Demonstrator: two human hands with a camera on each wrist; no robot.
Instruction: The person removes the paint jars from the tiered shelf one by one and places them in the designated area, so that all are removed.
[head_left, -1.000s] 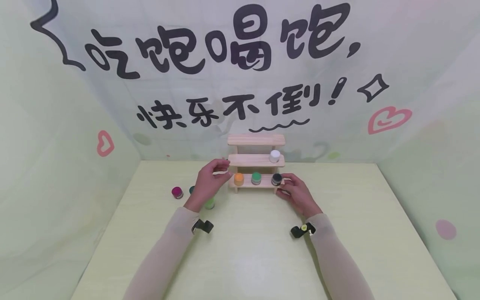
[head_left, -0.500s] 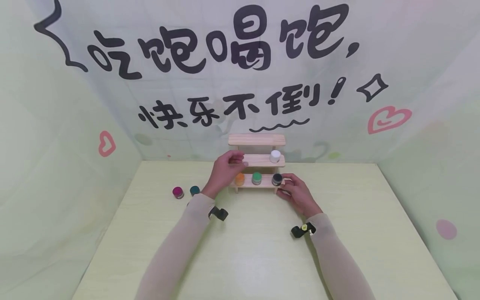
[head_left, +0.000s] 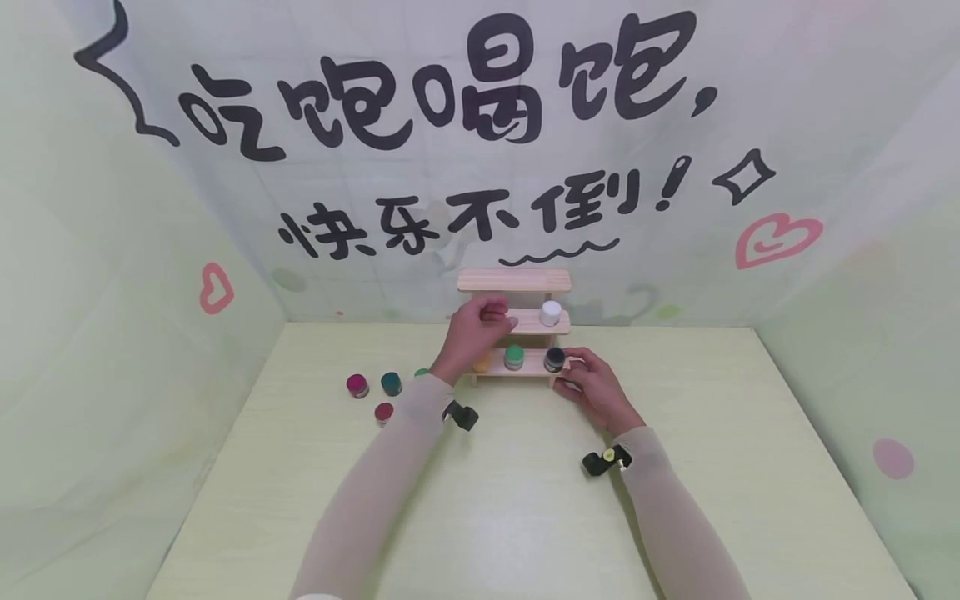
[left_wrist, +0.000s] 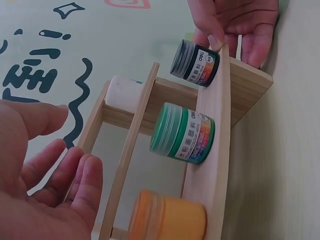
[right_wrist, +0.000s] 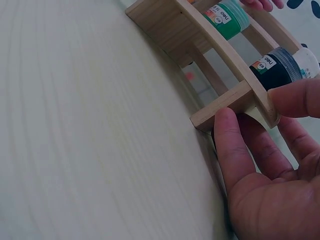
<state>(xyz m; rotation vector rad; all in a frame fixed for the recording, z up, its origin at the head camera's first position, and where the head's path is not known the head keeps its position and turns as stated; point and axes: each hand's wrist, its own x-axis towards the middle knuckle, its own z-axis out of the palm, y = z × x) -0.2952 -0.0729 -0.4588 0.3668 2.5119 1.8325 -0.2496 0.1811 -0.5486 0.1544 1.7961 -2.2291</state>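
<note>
A three-tier wooden display rack (head_left: 513, 281) stands against the back wall. On its lowest shelf are an orange paint jar (left_wrist: 172, 217), a green paint jar (head_left: 513, 357) and a black paint jar (head_left: 554, 359). A white paint jar (head_left: 551, 313) sits at the right of the middle shelf. My left hand (head_left: 474, 335) hovers by the left of that shelf, partly covering the orange jar. Its thumb and fingers are apart, with nothing visible between them in the left wrist view. At the rack's lower right end my right hand (right_wrist: 272, 170) grips the wood, thumb above and fingers beneath.
Left of the rack, a magenta jar (head_left: 357, 385), a teal jar (head_left: 391, 383) and a red jar (head_left: 384, 413) stand on the pale table (head_left: 510, 500). Another green jar (head_left: 422, 372) is mostly hidden by the left forearm. A printed cloth hangs behind.
My left hand has moved right, from beside the rack to in front of its middle shelf. The red jar has come into view behind the sleeve. My right hand stays put.
</note>
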